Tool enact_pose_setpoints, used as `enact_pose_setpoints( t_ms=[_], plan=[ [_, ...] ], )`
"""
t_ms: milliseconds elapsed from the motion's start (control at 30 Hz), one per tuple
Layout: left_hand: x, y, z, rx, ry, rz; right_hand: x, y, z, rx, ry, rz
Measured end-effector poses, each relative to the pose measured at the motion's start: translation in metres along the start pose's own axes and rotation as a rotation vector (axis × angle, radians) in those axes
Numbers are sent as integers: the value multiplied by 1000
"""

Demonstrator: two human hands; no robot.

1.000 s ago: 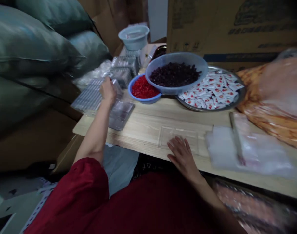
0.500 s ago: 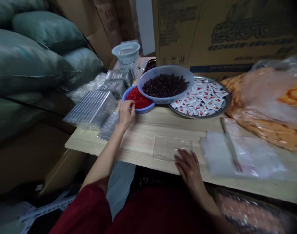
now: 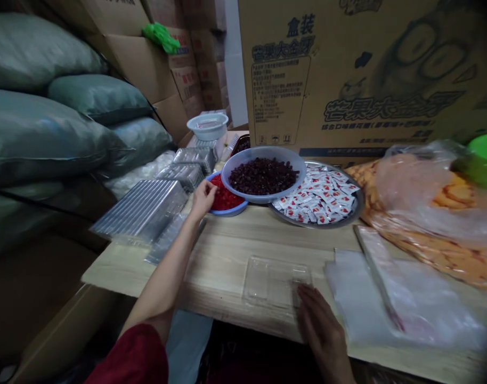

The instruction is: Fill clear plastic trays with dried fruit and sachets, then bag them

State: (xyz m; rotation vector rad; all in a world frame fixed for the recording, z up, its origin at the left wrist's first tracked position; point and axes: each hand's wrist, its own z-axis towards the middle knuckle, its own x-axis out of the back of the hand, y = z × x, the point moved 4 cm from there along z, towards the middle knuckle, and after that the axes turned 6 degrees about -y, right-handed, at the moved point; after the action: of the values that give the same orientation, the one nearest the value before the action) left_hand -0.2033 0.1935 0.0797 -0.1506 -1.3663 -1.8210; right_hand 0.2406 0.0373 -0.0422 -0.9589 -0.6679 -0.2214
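My left hand [image 3: 203, 198] is at the near-left edge of a blue bowl [image 3: 232, 212] of red pieces [image 3: 224, 195]. Its fingers are pinched together, and I cannot make out what, if anything, lies between them. Partly overlapping that bowl is a larger translucent bowl [image 3: 243, 196] full of dark pieces [image 3: 263, 177]. On the wooden table, a clear plastic tray [image 3: 267, 281] with compartments lies before me. My right hand [image 3: 322, 328] rests at the tray's right edge, fingers stretched out and slightly blurred.
A round metal tray [image 3: 359, 210] holds many small white-and-red packets [image 3: 319, 194]. Stacked clear containers [image 3: 141, 210] stand at left; plastic bags [image 3: 367, 298] lie at right. Behind rises a large carton [image 3: 327, 69]. An orange-patterned plastic bag [image 3: 427, 250] bulges at far right.
The camera view has tilted up, so the table sits lower in the picture. My right hand has slid slightly off the tray to its right edge. My left hand stays by the red pieces.
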Motion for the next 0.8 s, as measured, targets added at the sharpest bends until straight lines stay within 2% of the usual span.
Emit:
enact_pose_setpoints(
  t_ms=[100,133,167,200,267,333,367,400,467,533,633,733,800],
  plan=[
    [10,28,7,-67,180,-86,0,0,7,-17,1,48],
    [6,44,12,-131,185,-92,0,-2,10,-12,4,55],
    [-2,62,18,-208,141,-78,1,-3,12,-4,11,59],
    [-15,80,24,-283,44,-41,1,-5,15,1,18,62],
    [-52,110,36,-366,-255,75,2,-10,19,4,30,69],
    [-90,126,44,-347,-539,201,4,-15,21,-1,43,78],
    [-105,130,47,-322,-643,260,5,-17,21,-8,50,82],
    [-117,131,49,-299,-714,314,7,-17,20,-18,55,83],
    [-130,129,53,-286,-757,395,10,-16,15,-38,66,85],
    [-129,125,57,-309,-712,411,12,-12,10,-47,80,84],
    [-111,120,59,-321,-579,286,14,-7,4,-53,86,80],
    [-81,125,42,-308,-274,108,20,-9,4,-62,77,83],
    [-66,135,11,-342,-103,0,25,-12,6,-83,78,102]
  ],
)
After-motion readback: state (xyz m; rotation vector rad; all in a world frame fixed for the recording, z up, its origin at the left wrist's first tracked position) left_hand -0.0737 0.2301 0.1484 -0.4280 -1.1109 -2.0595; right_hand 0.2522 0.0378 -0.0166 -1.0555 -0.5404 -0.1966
